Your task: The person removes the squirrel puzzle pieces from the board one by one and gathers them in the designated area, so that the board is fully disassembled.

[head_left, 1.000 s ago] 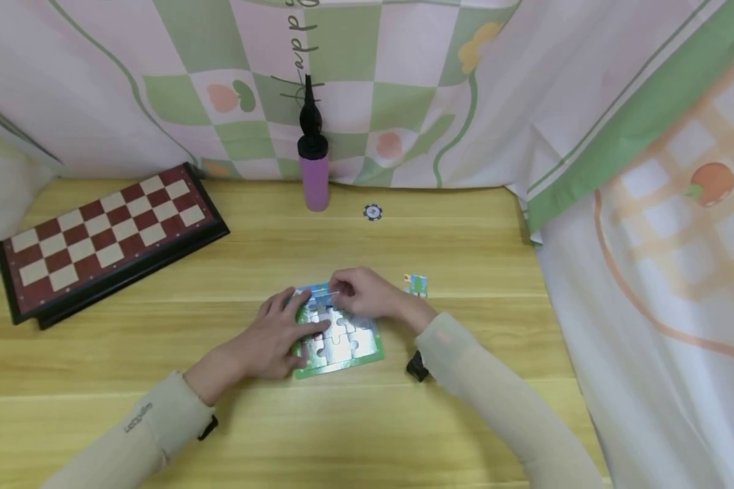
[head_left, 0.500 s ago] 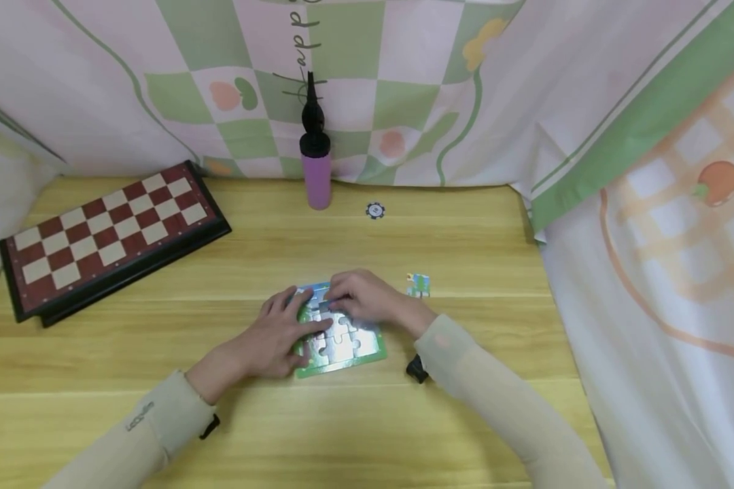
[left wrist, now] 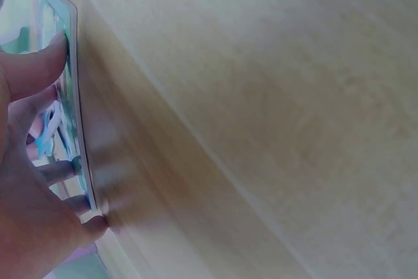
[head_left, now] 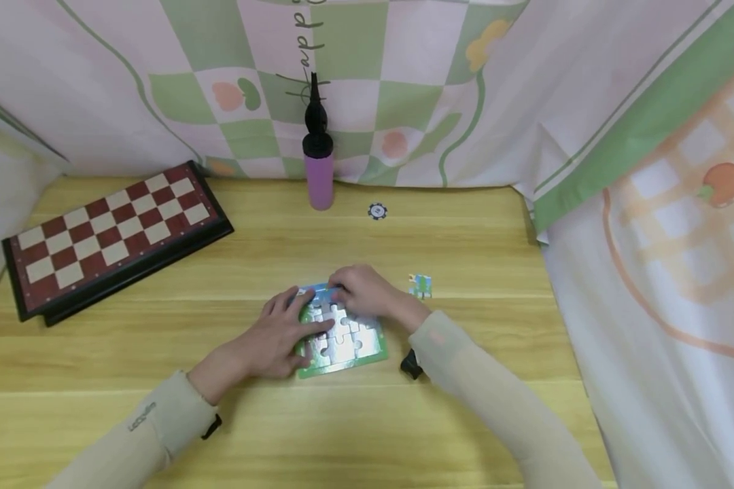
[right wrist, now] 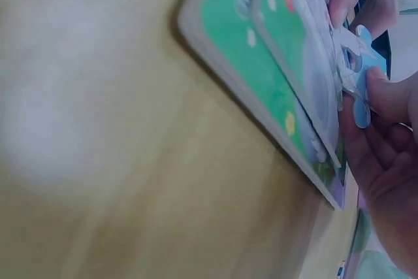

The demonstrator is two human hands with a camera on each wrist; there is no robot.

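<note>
A small jigsaw puzzle in a green-edged tray lies on the wooden table in front of me. My left hand lies flat on the tray's left part, its fingers spread and pressing down. At the tray's far edge my right hand pinches a light blue puzzle piece between thumb and fingers. The right wrist view shows this piece touching the top row of the puzzle tray. In the left wrist view, fingers rest on the tray's edge. One loose piece lies to the right of the right hand.
A folded chessboard sits at the back left. A purple pump with a black top stands against the checked cloth backdrop, with a dark poker chip beside it. Cloth also hangs along the table's right side.
The right hand has shifted slightly along the puzzle's far edge with the piece still pinched. The left hand stays flat on the tray.
</note>
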